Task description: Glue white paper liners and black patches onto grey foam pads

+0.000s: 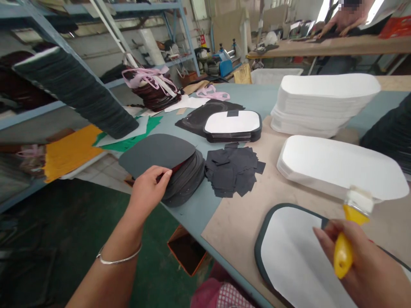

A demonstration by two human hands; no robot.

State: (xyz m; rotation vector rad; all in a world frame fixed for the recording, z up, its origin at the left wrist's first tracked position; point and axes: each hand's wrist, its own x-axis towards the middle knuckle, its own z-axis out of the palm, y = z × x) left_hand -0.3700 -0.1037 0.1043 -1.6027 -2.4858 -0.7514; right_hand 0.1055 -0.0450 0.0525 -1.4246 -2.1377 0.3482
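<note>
Left hand [147, 194] pinching the rim of a rounded dark grey sheet [156, 154], top of a stack [188, 184] just ahead of it; we rate it light and pliable, best taken at that edge. Right hand [348, 256] we log clasping a yellow-handled brush [343, 252] above a white-faced panel [289, 256].

A single camera worn on the person's head looks forward and down, close above a long desk [192, 218] that runs away from the viewer toward the upper right. The left hand [149, 192] and right hand [356, 261] enter from the bottom edge, very near the lens. Metal shelving [32, 113] stands close on the left, while a farther table [330, 48] and a co-worker [340, 21] appear well away at the top right.
</note>
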